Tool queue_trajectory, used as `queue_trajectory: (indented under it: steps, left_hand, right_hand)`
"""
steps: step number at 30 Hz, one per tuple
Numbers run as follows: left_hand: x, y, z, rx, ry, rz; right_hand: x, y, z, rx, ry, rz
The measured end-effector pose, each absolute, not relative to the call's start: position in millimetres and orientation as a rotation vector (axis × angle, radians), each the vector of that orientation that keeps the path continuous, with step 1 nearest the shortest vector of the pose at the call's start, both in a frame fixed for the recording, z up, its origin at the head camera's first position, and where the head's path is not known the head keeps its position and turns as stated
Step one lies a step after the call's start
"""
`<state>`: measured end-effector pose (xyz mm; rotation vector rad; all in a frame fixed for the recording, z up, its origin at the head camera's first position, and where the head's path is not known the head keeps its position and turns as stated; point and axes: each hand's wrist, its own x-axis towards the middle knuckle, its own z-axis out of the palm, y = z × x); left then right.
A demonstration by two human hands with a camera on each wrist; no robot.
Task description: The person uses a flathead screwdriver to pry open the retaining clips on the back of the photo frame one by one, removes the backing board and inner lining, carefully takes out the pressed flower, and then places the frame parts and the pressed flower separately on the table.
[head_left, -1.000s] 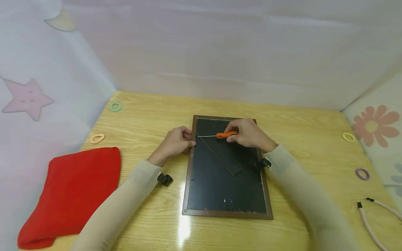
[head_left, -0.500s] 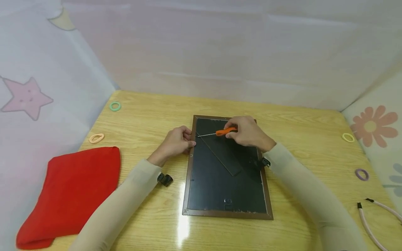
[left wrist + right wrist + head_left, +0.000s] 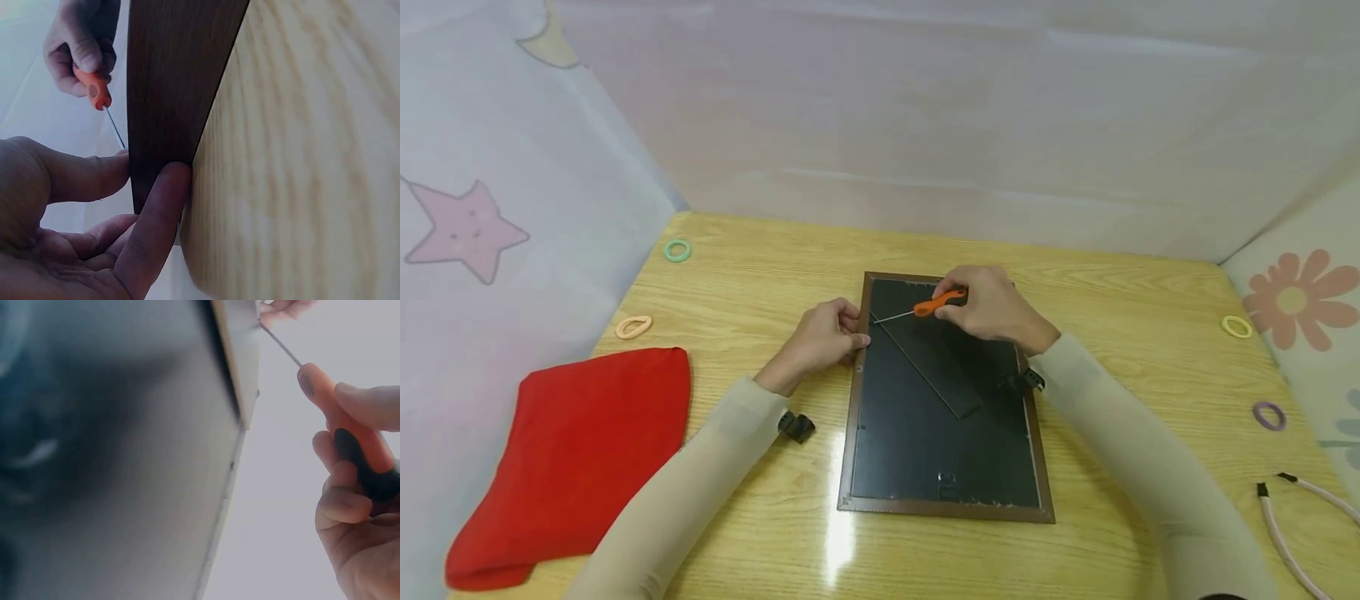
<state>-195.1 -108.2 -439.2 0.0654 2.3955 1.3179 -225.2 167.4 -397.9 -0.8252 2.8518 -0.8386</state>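
A picture frame with a brown rim lies face down on the table, its black backing and flat black stand flap showing. My left hand grips the left rim near the far corner; in the left wrist view the thumb and fingers pinch the brown edge. A screwdriver with an orange and black handle is held in my right hand above the backing. Its thin shaft slants down leftward, the tip at the left rim beside my left thumb. The right wrist view shows fingers curled round the handle.
Red cloth lies at the left of the table. Small rings, including a green one, an orange one and a purple one, lie toward both sides. A pale pink band with black tips sits at the near right.
My right hand has shifted slightly away from me and the screwdriver's handle has swung up in the view, so the shaft slants more. The left hand keeps its grip on the rim.
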Motion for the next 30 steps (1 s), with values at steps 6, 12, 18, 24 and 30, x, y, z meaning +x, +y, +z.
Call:
queue_trajectory:
  steps: [6, 12, 18, 24, 30]
  left_hand:
    - [-195.1, -106.4, -439.4, 0.056, 2.375, 1.348]
    - [-195.6, -105.1, -440.2, 0.052, 2.354, 1.37]
    - [-196.6, -105.6, -442.5, 0.04, 2.347, 1.375]
    - [-195.8, -104.1, -442.7, 0.052, 2.329, 1.4]
    - [-195.8, -101.8, -441.2, 0.067, 2.331, 1.407]
  right_hand:
    - [-229.7, 160.6, -388.5, -0.874, 2.868, -0.873]
    - [-233.2, 147.5, -376.6, -0.913, 2.878, -0.861]
    - [-234.4, 128.7, -364.7, -0.917, 2.834, -0.843]
    - [-234.4, 112.6, -358.0, -0.972, 2.8, -0.858]
    - [-235.2, 102.1, -354.4, -0.981, 2.787, -0.882]
